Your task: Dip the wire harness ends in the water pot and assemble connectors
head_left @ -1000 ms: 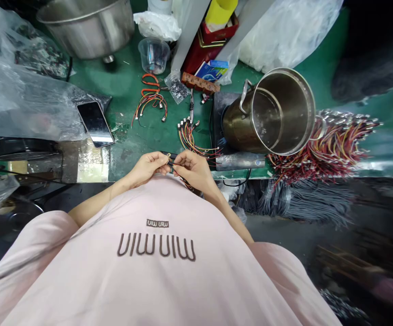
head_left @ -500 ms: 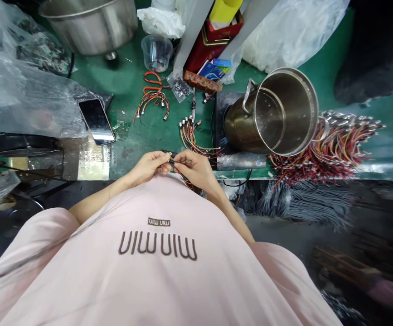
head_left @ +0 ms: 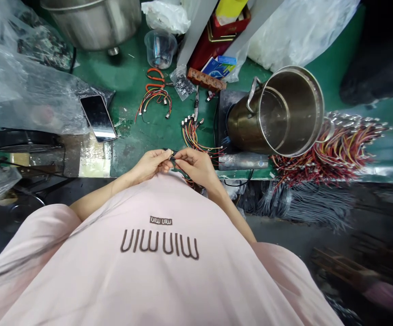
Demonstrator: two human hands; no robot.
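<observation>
At the bench's front edge, close to the shirt, my left hand (head_left: 152, 162) pinches a small black connector (head_left: 171, 154) with a light or brassy end. My right hand (head_left: 197, 168) meets it from the other side, fingertips closed on thin coloured wires (head_left: 188, 181) that hang below the palm. The joint between connector and wires is too small to make out. Just beyond my right hand lies a bunch of wires with metal-tipped connectors (head_left: 191, 129). A second small wire bunch (head_left: 155, 98) rests farther back, beside orange-handled scissors or pliers (head_left: 155, 79).
A tall metal pot (head_left: 284, 113) stands tilted in view on a dark plate, right. Beside it is a large heap of red and yellow wires (head_left: 332, 154). A phone (head_left: 98, 118) and plastic bags (head_left: 29, 99) lie left. Behind are a clear tub (head_left: 160, 49) and steel basin (head_left: 94, 25).
The view has shifted slightly, so the bench things appear a little to the right. Both hands stay together on the connector and wires, with only small finger movement.
</observation>
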